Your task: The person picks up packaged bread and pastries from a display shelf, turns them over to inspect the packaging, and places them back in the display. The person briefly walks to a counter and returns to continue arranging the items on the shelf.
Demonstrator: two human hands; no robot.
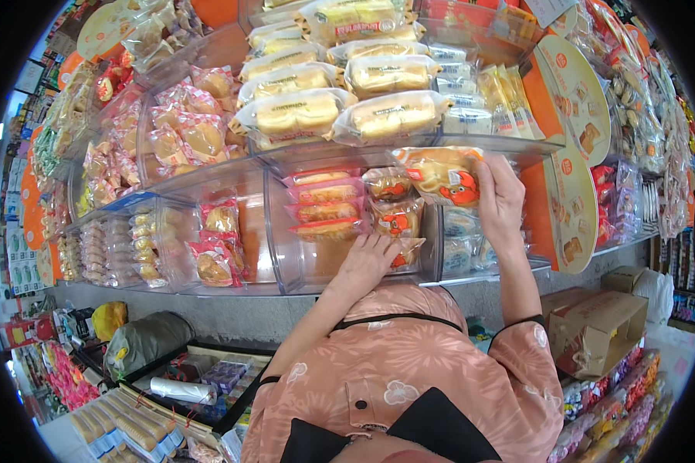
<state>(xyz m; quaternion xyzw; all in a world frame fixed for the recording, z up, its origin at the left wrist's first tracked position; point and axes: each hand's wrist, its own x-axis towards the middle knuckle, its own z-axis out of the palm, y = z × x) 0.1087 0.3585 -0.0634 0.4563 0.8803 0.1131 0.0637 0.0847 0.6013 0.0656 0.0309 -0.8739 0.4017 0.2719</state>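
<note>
My right hand (503,194) grips the right edge of a clear-wrapped bread pack (440,173) printed with a red cartoon crab. This pack is raised above the clear plastic front bin. My left hand (368,260) reaches into that bin, its fingertips at a matching crab-printed bread pack (408,254); whether they grip it is hidden. Behind it, another crab-printed pack (397,219) leans in the same row, with a further one (383,184) at the back. To their left stands a row of several pink-edged bread packs (326,195).
Long wrapped bread packs (292,113) fill the upper tier. A clear divider (434,246) separates the bin from white-blue packs (462,252) on the right. Red-wrapped buns (213,269) sit in a left bin. An orange-sided display panel (576,214) and a cardboard box (599,333) are at right.
</note>
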